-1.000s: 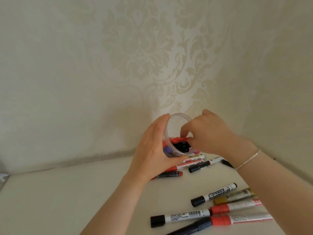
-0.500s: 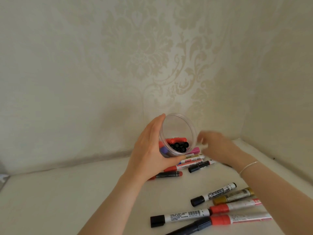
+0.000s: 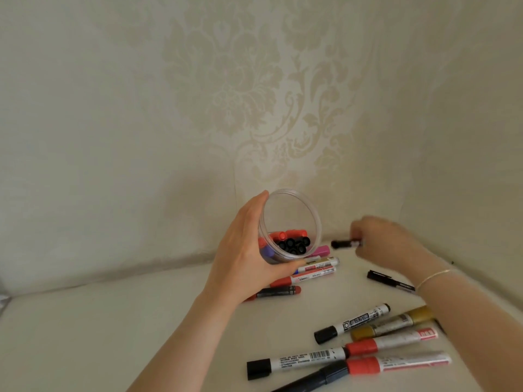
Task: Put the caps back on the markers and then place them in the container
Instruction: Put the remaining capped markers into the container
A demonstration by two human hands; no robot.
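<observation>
My left hand (image 3: 243, 258) grips a clear round plastic container (image 3: 291, 213), tilted with its mouth toward me. Red, black and purple capped markers (image 3: 376, 244) lie inside it. To its right, my right hand (image 3: 382, 244) pinches a black-capped marker (image 3: 343, 244) just above the table; the hand is blurred. Several markers lie under and beside the container, among them a red-and-white one (image 3: 305, 278) and a dark one with red ends (image 3: 276, 292). More capped markers (image 3: 353, 323) lie in a cluster at the near right.
The white tabletop (image 3: 113, 335) meets a cream patterned wall at the back and right. A thin black pen (image 3: 390, 281) lies near my right wrist, which wears a thin bracelet (image 3: 433, 275). Bare tabletop stretches to the left.
My right hand left the container's mouth, moved right and down, and now pinches a black-capped marker lifted from the table. My left hand keeps holding the container, tilted a bit more toward me.
</observation>
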